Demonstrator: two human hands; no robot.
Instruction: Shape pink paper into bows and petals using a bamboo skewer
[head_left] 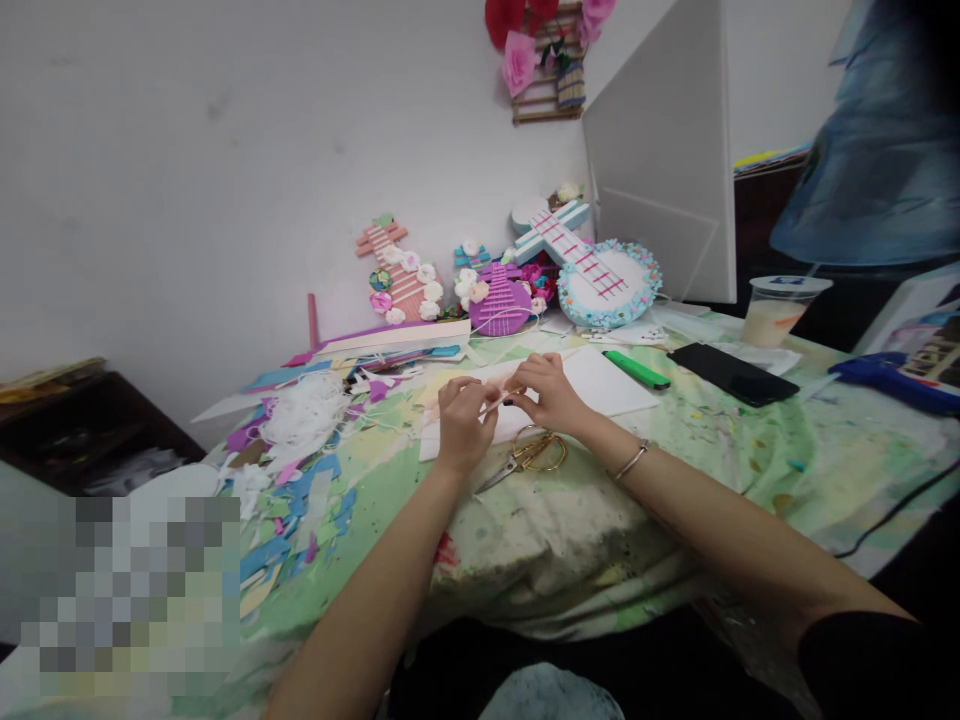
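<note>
My left hand [463,425] and my right hand [549,393] meet over a white sheet [611,385] on the table. Between their closed fingertips is a small, pale pinkish strip [496,398], perhaps paper; the fingers cover most of it. Gold-handled scissors [541,452] lie just below my hands, their blades pointing to the lower left. A green box cutter [636,370] rests at the sheet's right edge, beyond my right wrist.
Coloured paper scraps [315,505] and a heap of white string [304,415] cover the left side. Paper-craft instruments [501,300] lean on the wall. To the right are a black phone [733,373], a lidded cup [784,312] and a blue glue gun [892,380] with a cord.
</note>
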